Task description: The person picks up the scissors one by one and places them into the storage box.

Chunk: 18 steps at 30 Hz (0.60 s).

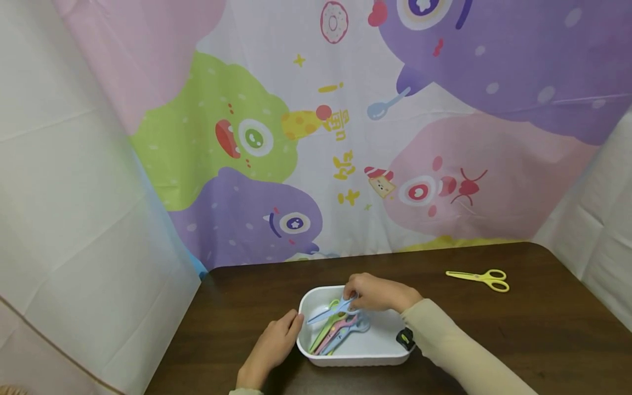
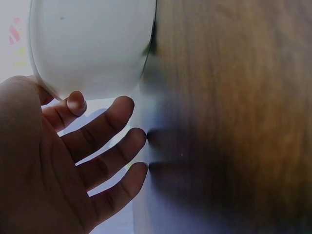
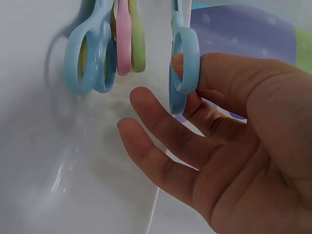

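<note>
My right hand point(image 1: 375, 292) pinches the handle loops of light blue scissors point(image 3: 190, 58) between thumb and finger, above the white tray point(image 1: 372, 348). Its other fingers reach loosely over the tray floor. The held scissors' blades point left, across the pile below. In that pile, green scissors point(image 1: 323, 331), pink scissors point(image 1: 337, 333) and a second light blue pair point(image 1: 344, 334) lie side by side, partly covering something yellow. At the tray's left end, my left hand point(image 1: 273, 343) holds the rim with thumb and forefinger; its remaining fingers are spread toward the tabletop point(image 2: 234, 107).
Yellow scissors point(image 1: 479, 278) lie on the dark wooden table point(image 1: 232, 307) at the back right. A small black device point(image 1: 406, 339) shows by the tray's right end, under my right wrist. A cartoon-printed cloth point(image 1: 345, 219) hangs behind the table, with white cloth at both sides.
</note>
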### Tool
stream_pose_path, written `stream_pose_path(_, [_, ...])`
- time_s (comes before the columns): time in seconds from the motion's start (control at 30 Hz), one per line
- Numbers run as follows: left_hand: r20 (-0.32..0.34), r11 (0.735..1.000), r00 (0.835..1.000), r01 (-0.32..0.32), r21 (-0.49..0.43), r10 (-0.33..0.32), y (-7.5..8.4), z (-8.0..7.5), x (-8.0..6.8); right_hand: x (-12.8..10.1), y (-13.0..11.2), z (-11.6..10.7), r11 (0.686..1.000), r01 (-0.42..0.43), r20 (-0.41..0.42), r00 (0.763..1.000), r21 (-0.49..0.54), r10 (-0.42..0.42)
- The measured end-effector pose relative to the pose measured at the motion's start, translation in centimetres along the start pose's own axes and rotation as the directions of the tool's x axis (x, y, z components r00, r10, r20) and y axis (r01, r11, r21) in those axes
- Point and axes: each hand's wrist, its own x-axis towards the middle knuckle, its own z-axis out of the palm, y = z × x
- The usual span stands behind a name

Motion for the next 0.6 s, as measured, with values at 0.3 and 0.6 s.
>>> stream_pose_path(0.3, [0.002, 1.000, 1.000, 0.002, -0.002, -0.002, -0.1, 0.1, -0.1, 0.5, -0.2, 0.2, 0.999, -0.005, 0.018, 1.000, -0.038, 0.006])
stream_pose_path(0.6, [-0.010, 1.000, 1.000, -0.002, -0.005, 0.002, -0.1, 0.1, 0.0, 1.2, -0.6, 0.1, 0.999, -0.025, 0.052, 0.998, -0.049, 0.027])
